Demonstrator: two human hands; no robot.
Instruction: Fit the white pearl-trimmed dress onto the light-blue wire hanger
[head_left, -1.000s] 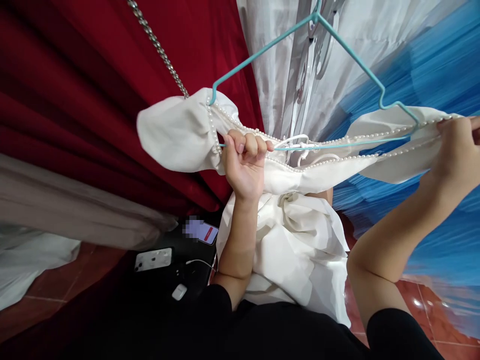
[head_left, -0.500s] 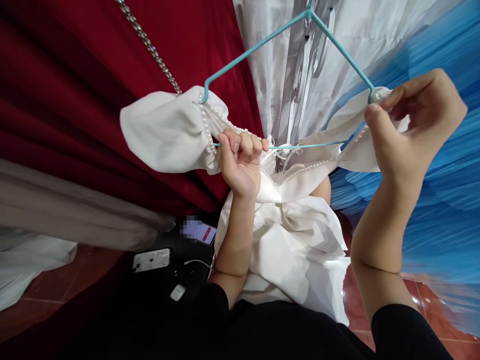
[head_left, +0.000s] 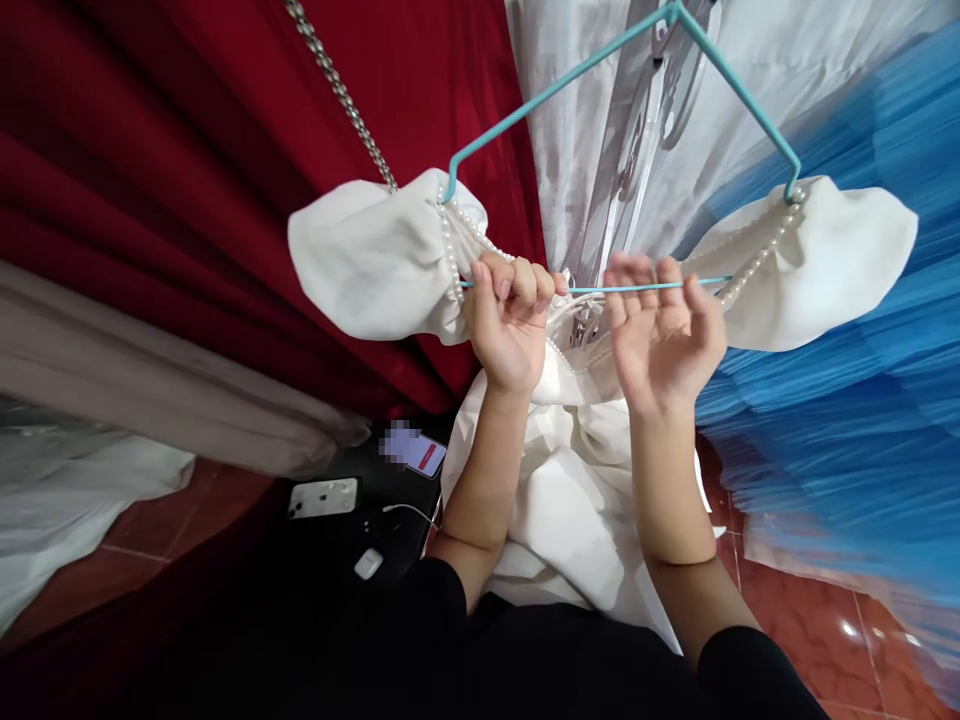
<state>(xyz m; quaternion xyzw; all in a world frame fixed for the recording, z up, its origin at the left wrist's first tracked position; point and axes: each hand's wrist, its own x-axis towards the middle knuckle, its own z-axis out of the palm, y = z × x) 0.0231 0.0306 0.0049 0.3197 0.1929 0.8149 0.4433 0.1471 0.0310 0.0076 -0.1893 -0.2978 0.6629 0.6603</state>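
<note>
A light teal clothes hanger (head_left: 566,92) carries a white dress (head_left: 577,490) with pearl-trimmed edges. Its two puffed sleeves hang out at the hanger's ends. My left hand (head_left: 510,320) is closed around the hanger's thin bottom bar, beside the left sleeve (head_left: 367,255). Palm toward me, my right hand (head_left: 664,330) has its fingers stretched up behind the same bar, loose and not wrapped round it. It is nearest to the right sleeve (head_left: 832,265). Thin white laces show between my hands, and the dress's bodice is partly covered by my wrists.
A red curtain (head_left: 360,90) with a beaded chain (head_left: 341,90) hangs on the left, blue tulle (head_left: 847,420) on the right. Two phones, a white phone (head_left: 322,497) and a lit phone (head_left: 420,450), lie on a black surface with a white earbud case (head_left: 368,563).
My right hand has moved left from the far sleeve to the bottom bar, letting go of the pearl edge. The right shoulder now sits over the hanger's end. My left hand keeps its grip.
</note>
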